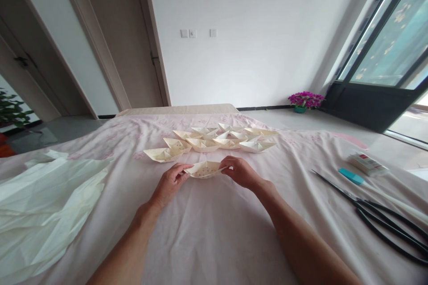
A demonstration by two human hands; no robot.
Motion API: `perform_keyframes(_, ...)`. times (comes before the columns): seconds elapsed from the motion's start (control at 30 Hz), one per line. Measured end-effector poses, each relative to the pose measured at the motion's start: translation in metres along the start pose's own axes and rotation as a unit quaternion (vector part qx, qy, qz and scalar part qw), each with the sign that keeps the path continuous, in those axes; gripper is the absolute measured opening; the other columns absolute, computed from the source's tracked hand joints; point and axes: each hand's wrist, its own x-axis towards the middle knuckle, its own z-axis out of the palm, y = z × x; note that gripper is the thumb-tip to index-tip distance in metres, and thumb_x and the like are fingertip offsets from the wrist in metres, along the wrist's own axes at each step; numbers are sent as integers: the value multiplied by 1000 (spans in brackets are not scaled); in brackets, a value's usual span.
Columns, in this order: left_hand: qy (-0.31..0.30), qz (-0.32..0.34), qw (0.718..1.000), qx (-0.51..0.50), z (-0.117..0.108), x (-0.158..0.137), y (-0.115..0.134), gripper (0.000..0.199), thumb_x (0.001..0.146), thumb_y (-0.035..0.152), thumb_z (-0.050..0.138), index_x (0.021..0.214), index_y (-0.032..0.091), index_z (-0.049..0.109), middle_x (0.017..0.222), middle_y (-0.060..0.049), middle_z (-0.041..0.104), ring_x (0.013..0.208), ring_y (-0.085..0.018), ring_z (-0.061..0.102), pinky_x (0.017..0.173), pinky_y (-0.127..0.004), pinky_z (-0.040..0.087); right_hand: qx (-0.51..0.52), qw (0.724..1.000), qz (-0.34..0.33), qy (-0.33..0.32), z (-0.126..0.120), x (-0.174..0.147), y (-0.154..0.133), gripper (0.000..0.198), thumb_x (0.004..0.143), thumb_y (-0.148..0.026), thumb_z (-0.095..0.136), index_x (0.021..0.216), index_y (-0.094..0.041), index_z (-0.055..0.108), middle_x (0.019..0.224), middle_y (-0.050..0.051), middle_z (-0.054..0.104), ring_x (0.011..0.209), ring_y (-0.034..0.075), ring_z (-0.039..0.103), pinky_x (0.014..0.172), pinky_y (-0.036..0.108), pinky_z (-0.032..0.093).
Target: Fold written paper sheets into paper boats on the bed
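A cream folded paper boat (204, 169) with small speckles is held low over the pink cloth, one tip in each hand. My left hand (172, 181) pinches its left end between thumb and fingers. At the right end, my right hand (240, 171) grips the other tip the same way. Just beyond are several more paper boats (203, 145), grouped in loose rows on the cloth. The nearest of them, a pale yellow paper boat (163, 154), lies just past my left fingers. Whether the held boat touches the cloth I cannot tell.
Crumpled pale sheets (50, 205) cover the left side of the pink cloth (207, 240). On the right lie large black scissors (357, 202), a blue-ended tool (351, 176) and a small white box (368, 164). A pot of purple flowers (305, 99) stands on the floor by the wall.
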Motion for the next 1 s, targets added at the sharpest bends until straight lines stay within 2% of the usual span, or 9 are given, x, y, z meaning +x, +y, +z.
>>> perform_keyframes(0.1, -18, 30, 999, 41, -1, 1, -12, 28, 82, 21, 57, 107, 24, 69, 107, -5, 67, 90, -17, 63, 79, -25, 50, 28, 1000, 1, 2, 3, 1, 8, 12, 77, -16, 63, 84, -21, 71, 87, 2, 67, 73, 14, 60, 69, 24, 45)
perform_keyframes(0.23, 11, 67, 992, 104, -4, 2, -23, 21, 82, 21, 59, 99, 21, 71, 98, -4, 70, 86, -16, 65, 77, -24, 50, 56, 998, 2, 27, 5, 1, 17, 9, 75, -20, 66, 83, -21, 71, 90, 2, 67, 71, 13, 60, 67, 23, 45)
perform_keyframes(0.4, 13, 75, 988, 133, -5, 1, -24, 16, 86, 22, 57, 92, 21, 71, 90, -2, 70, 65, -11, 63, 64, -20, 50, 44, 998, 4, 42, 6, 0, 21, 7, 78, -24, 65, 79, -20, 71, 83, 2, 66, 71, 14, 59, 66, 23, 44)
perform_keyframes(0.5, 22, 73, 985, 154, -4, 1, -25, 17, 86, 21, 56, 93, 21, 71, 88, -1, 70, 61, -10, 62, 61, -20, 49, 29, 998, 15, 47, 6, 0, 22, 7, 77, -23, 65, 78, -20, 71, 79, 2, 66, 69, 14, 58, 65, 23, 43)
perform_keyframes(0.87, 51, 53, 988, 133, 2, 1, -28, 25, 84, 26, 56, 107, 22, 65, 100, -3, 70, 79, -14, 66, 71, -23, 54, 59, 993, 5, 98, 13, 1, 25, 13, 78, -22, 64, 88, -22, 72, 88, 2, 68, 71, 13, 61, 65, 23, 46)
perform_keyframes(1.0, 62, 30, 989, 128, 4, 2, -28, 28, 83, 27, 56, 110, 22, 64, 97, -3, 71, 78, -15, 67, 70, -22, 54, 82, 991, 17, 109, 19, 3, 28, 17, 76, -21, 64, 92, -22, 72, 93, 3, 68, 70, 13, 62, 64, 23, 47)
